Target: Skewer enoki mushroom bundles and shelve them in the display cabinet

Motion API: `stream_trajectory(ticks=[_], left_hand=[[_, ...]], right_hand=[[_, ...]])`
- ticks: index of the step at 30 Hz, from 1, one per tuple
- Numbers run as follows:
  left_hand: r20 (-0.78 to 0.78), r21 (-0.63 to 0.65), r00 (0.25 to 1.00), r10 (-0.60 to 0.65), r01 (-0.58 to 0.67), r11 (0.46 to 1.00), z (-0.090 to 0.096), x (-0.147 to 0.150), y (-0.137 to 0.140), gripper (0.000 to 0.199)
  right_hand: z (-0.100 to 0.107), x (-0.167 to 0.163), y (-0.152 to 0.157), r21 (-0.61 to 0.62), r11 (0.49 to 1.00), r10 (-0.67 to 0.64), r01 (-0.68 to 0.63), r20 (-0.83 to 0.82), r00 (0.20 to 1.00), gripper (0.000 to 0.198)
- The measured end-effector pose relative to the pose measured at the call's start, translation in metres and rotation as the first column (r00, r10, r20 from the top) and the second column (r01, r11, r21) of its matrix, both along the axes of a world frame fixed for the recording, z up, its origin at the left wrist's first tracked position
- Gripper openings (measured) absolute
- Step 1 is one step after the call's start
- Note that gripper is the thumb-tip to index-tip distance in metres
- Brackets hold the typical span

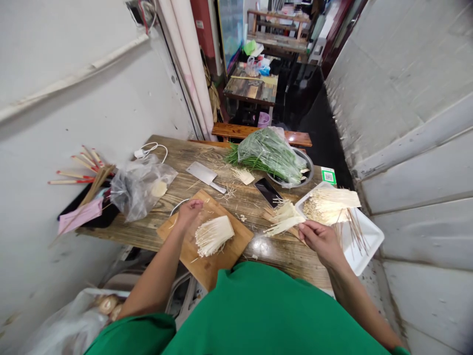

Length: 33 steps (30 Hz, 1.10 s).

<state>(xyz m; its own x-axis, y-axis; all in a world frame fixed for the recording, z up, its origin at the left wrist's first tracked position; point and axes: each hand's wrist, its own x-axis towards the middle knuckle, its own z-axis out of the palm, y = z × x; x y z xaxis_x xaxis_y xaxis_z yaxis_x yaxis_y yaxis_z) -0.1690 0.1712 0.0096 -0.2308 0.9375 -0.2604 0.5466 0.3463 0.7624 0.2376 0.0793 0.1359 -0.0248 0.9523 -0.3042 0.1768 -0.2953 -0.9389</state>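
Over the streaky brown counter [177, 154], a pale, thin-stemmed enoki bunch [286, 217] fans out beside the white tray [371, 240] — base clamped by the right hand [323, 241], left hand [188, 214] raised, fingers curled together.

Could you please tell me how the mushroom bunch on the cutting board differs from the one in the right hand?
The board bunch lies on the cutting board; the held bunch is pinched at its base by the right hand. The board bunch looks compact, the held bunch more fanned out. Both are pale.
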Motion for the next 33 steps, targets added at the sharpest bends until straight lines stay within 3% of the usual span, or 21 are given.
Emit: stream_trajectory(ticks=[6,11,13,16,19,26,33], left_hand=[[0.459,0.029,0.888,0.013,-0.029,0.999,0.037,0.016,-0.010,0.049],[0.742,-0.007,0.670,0.019,-0.020,1.000,0.076,0.044,-0.024,0.042],[0.738,-0.010,0.675,0.023,-0.022,1.000,0.089,0.059,-0.030,0.035],[0.637,0.060,0.769,-0.042,0.004,0.998,0.108,0.081,-0.037,0.030],[0.590,0.109,0.800,-0.111,0.057,0.992,0.124,0.100,-0.044,0.026],[0.705,0.079,0.704,-0.085,0.040,0.996,0.138,0.128,-0.052,0.040],[0.761,0.033,0.648,-0.021,-0.007,0.999,0.141,0.139,-0.055,0.024]], right_hand=[[-0.004,0.000,0.000,-0.007,1.000,0.002,-0.002,-0.010,1.000,0.035],[0.000,-0.015,-0.001,-0.001,0.995,0.100,-0.100,0.008,0.995,0.036],[0.003,-0.023,-0.001,0.012,0.987,0.157,-0.158,0.035,0.987,0.038],[0.011,-0.033,-0.001,0.030,0.975,0.220,-0.222,0.071,0.973,0.038],[0.018,-0.041,-0.002,0.042,0.959,0.277,-0.280,0.072,0.958,0.038],[0.024,-0.045,-0.003,0.072,0.931,0.350,-0.358,0.105,0.931,0.038],[0.030,-0.044,-0.004,0.083,0.909,0.396,-0.408,0.126,0.909,0.037]])
